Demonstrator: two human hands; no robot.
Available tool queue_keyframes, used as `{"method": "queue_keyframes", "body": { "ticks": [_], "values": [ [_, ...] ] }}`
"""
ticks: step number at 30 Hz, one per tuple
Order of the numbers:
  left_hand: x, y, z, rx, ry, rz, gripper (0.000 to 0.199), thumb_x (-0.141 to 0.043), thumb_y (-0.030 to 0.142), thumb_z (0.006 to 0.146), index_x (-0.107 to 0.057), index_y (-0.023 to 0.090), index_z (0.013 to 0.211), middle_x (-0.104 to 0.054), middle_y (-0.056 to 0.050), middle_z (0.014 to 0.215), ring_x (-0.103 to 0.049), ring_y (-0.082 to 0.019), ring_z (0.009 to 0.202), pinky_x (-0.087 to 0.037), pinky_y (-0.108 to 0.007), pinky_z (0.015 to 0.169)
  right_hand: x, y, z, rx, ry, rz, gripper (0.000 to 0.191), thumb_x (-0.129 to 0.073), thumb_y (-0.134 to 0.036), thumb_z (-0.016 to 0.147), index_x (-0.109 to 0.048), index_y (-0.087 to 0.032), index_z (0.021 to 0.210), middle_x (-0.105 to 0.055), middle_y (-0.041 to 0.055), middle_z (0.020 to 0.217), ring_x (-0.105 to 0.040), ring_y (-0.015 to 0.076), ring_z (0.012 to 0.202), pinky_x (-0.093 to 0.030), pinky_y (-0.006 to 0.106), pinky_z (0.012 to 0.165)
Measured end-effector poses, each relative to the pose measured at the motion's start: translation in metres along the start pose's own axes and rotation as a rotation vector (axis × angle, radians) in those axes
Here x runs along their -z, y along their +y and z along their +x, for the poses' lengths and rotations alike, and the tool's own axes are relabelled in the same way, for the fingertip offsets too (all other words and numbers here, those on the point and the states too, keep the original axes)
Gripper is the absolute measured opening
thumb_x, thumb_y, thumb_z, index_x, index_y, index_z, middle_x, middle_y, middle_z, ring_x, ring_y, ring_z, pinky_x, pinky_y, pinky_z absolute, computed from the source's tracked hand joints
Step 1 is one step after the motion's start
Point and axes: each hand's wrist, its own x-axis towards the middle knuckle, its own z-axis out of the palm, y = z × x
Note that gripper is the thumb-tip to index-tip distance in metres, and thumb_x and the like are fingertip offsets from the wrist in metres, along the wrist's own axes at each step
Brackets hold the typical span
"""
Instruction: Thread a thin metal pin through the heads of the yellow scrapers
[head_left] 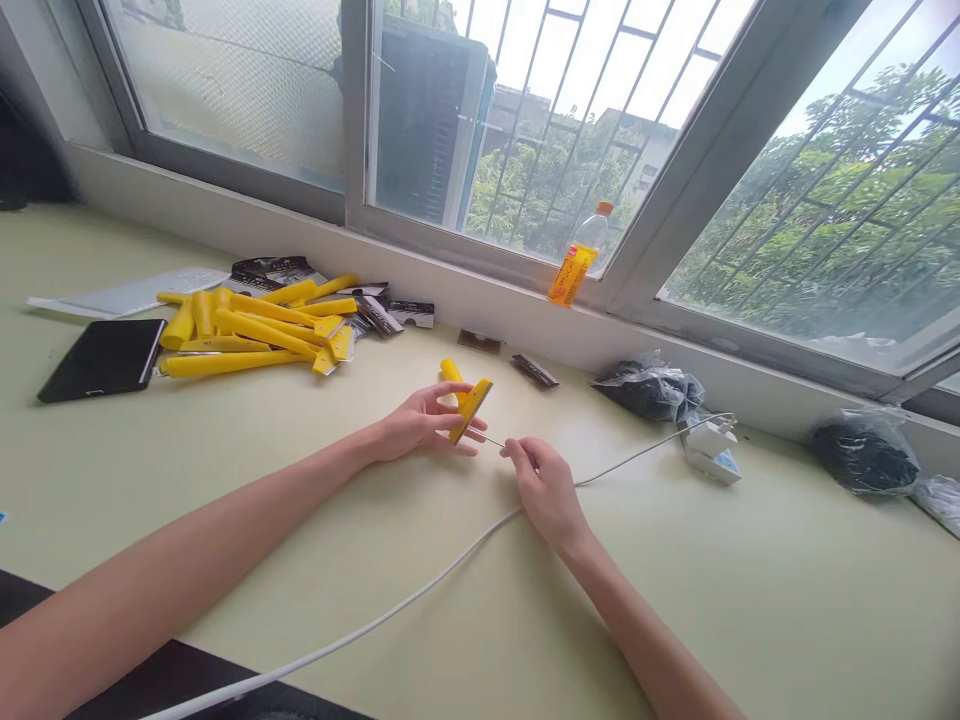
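Near the middle of the table, my left hand [426, 422] holds a yellow scraper [471, 408], its handle end pointing up and away and its wide head facing right. My right hand [546, 490] is closed on a thin metal rod [487, 438], perhaps a screwdriver shaft, whose far end reaches the scraper's head. Its grip is hidden inside my fingers. Behind the hands lie a small dark packet [535, 371] and a flat brown piece [481, 342].
A pile of yellow scrapers [255, 325] lies at the left beside a black tablet [103, 360]. A white cable [420, 592] crosses under my right hand to a white charger [711, 437]. Bagged black items [649, 388] and an orange-labelled bottle [574, 273] stand along the window side.
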Motion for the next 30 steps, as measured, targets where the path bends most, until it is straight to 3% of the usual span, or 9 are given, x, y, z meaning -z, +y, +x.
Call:
{"method": "queue_keyframes", "body": {
  "ticks": [4, 10, 17, 22, 26, 30],
  "values": [
    [0.003, -0.001, 0.000, 0.020, -0.013, 0.014, 0.065, -0.079, 0.029, 0.084, -0.048, 0.021, 0.140, -0.073, -0.021, 0.116, -0.069, -0.035, 0.113, -0.053, -0.060, 0.098, 0.001, 0.003, 0.002, 0.010, -0.011, 0.046, 0.028, -0.059, -0.048, 0.092, -0.065, -0.021, 0.084, -0.066, 0.0047, 0.086, -0.055, 0.0191, 0.074, -0.044, 0.031, 0.068],
    [-0.001, 0.002, -0.001, 0.026, 0.011, 0.008, 0.065, -0.077, 0.022, 0.083, -0.046, 0.020, 0.140, -0.073, -0.021, 0.115, -0.068, -0.035, 0.115, -0.052, -0.060, 0.100, 0.000, 0.005, 0.002, 0.006, -0.077, 0.154, 0.024, -0.060, -0.044, 0.092, -0.063, -0.021, 0.088, -0.067, 0.0026, 0.080, -0.060, 0.0189, 0.075, -0.045, 0.031, 0.071],
    [-0.002, 0.005, -0.001, 0.039, 0.005, -0.024, 0.064, -0.075, 0.017, 0.080, -0.046, 0.020, 0.138, -0.074, -0.019, 0.113, -0.068, -0.035, 0.116, -0.050, -0.061, 0.101, -0.002, 0.007, 0.000, 0.032, -0.082, 0.131, 0.021, -0.060, -0.041, 0.093, -0.068, -0.021, 0.094, -0.069, 0.0028, 0.082, -0.059, 0.0187, 0.075, -0.045, 0.030, 0.070],
    [-0.005, 0.007, -0.002, 0.051, 0.035, -0.019, 0.056, -0.071, 0.027, 0.087, -0.046, 0.020, 0.137, -0.074, -0.021, 0.112, -0.068, -0.036, 0.116, -0.052, -0.061, 0.099, -0.005, 0.005, 0.000, 0.033, -0.028, 0.061, 0.033, -0.055, -0.045, 0.096, -0.069, -0.019, 0.083, -0.065, 0.0038, 0.077, -0.052, 0.0176, 0.068, -0.041, 0.030, 0.064],
    [-0.010, 0.007, -0.002, 0.067, 0.067, 0.053, 0.055, -0.072, 0.039, 0.089, -0.044, 0.021, 0.133, -0.074, -0.021, 0.110, -0.072, -0.035, 0.106, -0.054, -0.062, 0.094, -0.007, 0.008, 0.000, 0.095, -0.013, 0.053, 0.026, -0.057, -0.040, 0.096, -0.069, -0.019, 0.085, -0.065, 0.0038, 0.082, -0.054, 0.0173, 0.072, -0.042, 0.030, 0.067],
    [-0.014, 0.005, -0.002, 0.049, 0.102, 0.145, 0.058, -0.079, 0.037, 0.084, -0.041, 0.023, 0.125, -0.074, -0.017, 0.107, -0.075, -0.033, 0.095, -0.056, -0.063, 0.089, -0.006, 0.009, 0.000, 0.174, 0.008, 0.078, 0.021, -0.059, -0.036, 0.096, -0.072, -0.021, 0.088, -0.064, 0.0037, 0.084, -0.054, 0.0166, 0.073, -0.042, 0.029, 0.065]
  ]
}}
